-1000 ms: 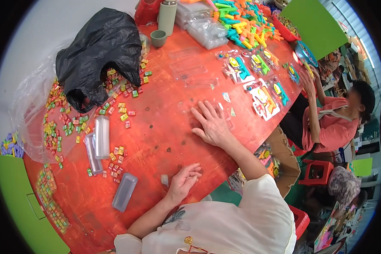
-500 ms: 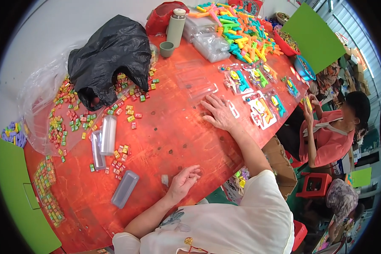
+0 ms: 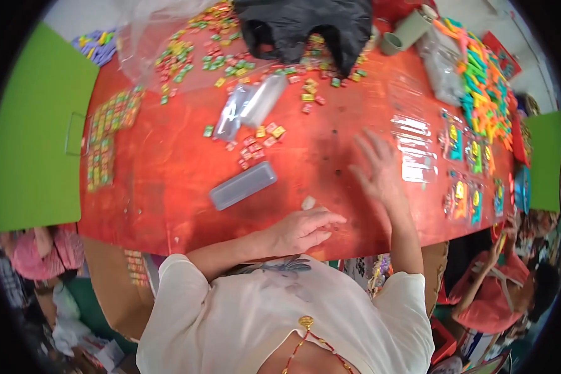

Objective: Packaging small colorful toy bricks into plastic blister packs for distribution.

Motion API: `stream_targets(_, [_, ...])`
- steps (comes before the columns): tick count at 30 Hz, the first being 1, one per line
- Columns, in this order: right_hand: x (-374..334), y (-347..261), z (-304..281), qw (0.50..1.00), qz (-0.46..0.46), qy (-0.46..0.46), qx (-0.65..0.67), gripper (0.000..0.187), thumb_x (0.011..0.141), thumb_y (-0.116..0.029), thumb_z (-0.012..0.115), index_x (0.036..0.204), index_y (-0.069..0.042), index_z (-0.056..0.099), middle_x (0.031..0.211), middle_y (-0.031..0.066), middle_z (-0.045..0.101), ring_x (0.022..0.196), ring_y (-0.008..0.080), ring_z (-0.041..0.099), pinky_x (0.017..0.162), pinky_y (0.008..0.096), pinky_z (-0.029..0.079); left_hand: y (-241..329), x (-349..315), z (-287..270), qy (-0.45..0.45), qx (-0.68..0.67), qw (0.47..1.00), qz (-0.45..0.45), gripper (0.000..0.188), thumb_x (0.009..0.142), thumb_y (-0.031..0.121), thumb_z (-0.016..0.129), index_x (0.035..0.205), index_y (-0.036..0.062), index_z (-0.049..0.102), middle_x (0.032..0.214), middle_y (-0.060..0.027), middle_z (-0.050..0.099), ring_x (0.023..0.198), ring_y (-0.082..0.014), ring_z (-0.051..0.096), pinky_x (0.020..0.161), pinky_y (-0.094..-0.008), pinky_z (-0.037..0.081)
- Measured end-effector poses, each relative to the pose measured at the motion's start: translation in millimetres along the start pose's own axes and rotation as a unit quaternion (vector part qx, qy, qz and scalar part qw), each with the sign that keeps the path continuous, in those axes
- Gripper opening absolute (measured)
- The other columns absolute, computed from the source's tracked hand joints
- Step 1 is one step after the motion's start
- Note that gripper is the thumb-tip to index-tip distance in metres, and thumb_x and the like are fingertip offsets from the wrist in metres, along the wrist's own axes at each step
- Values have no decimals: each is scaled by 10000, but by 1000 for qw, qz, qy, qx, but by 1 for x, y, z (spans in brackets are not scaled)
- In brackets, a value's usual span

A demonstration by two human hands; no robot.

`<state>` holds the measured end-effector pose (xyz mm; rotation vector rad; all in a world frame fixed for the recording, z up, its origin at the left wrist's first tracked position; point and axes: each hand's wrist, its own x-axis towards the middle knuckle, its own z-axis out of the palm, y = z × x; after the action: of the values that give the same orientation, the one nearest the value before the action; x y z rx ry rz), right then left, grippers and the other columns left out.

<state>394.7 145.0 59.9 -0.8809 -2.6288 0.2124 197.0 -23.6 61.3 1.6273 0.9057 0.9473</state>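
My right hand (image 3: 378,168) is open with spread fingers, slightly blurred, above the red table just left of a stack of clear plastic trays (image 3: 417,149). My left hand (image 3: 300,232) lies near the front edge, holding nothing I can see, its fingers loosely stretched to the right. A small whitish piece (image 3: 308,202) is just beyond it. To its left is a clear rectangular plastic box (image 3: 243,186). Beyond that box, small red and yellow wrapped pieces (image 3: 252,148) lie loose beside two more clear boxes, one on the left (image 3: 230,113) and one on the right (image 3: 263,103).
A black plastic bag (image 3: 305,22) covers more small pieces at the back. Bright plastic toy parts (image 3: 483,87) pile up at the right, behind packed toy sets (image 3: 458,143). A grey-green cup (image 3: 391,43) and flask (image 3: 413,28) stand nearby. A co-worker (image 3: 495,280) sits at right.
The view has swung left, so the table's contents sit further right in the picture. My right hand has left the clear trays, moving left. My left hand stays near the front edge.
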Motion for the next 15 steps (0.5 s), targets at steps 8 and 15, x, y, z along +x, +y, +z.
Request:
stream_targets(8, [53, -147, 70, 967, -233, -60, 82, 625, 729, -124, 676, 1321, -79, 482, 1380, 161, 443, 1267, 325, 430, 973, 468, 364, -6, -82, -23, -13, -2, 989, -148, 254, 904, 91, 544, 1146, 22, 576, 1007, -107, 612, 936, -205, 617, 815, -323, 492])
stream_targets(15, [50, -142, 88, 918, -24, -91, 386, 592, 778, -153, 644, 1332, -35, 471, 1126, 129, 592, 969, 252, 577, 801, 353, 456, -19, -120, -42, 107, -214, 944, -229, 224, 970, 143, 503, 1130, 3, 575, 1077, -77, 623, 1015, -138, 586, 894, -292, 471])
